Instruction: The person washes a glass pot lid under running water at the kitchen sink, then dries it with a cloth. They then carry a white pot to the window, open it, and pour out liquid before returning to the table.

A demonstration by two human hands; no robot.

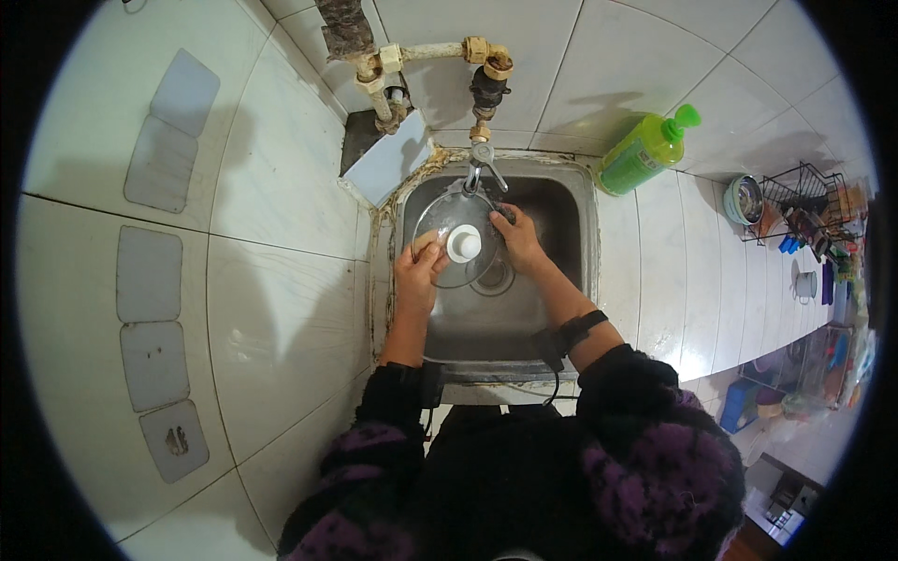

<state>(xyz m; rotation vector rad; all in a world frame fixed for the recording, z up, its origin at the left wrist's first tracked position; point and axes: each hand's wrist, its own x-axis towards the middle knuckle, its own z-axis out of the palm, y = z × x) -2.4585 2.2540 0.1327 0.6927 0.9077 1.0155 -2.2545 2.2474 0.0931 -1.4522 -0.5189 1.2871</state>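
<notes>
A round clear glass pot lid (440,216) with a white knob (465,244) is held over the stainless steel sink (484,333). My left hand (422,265) grips the lid's left edge, thumb on top. My right hand (519,238) is at the opposite edge, fingers closed around a small dark thing, perhaps a scouring pad, that touches the rim. Just above the lid's far edge is the chrome tap (477,168), and the wet glass shows streaks near it. Part of the drain (493,279) shows through and below the lid.
A green dish soap bottle (642,154) stands on the tiled counter (656,280) right of the sink. Farther right are a bowl (744,200), a black wire rack (800,186) and a white cup (805,285). Old pipes (435,52) run along the back wall; a tiled wall borders the left.
</notes>
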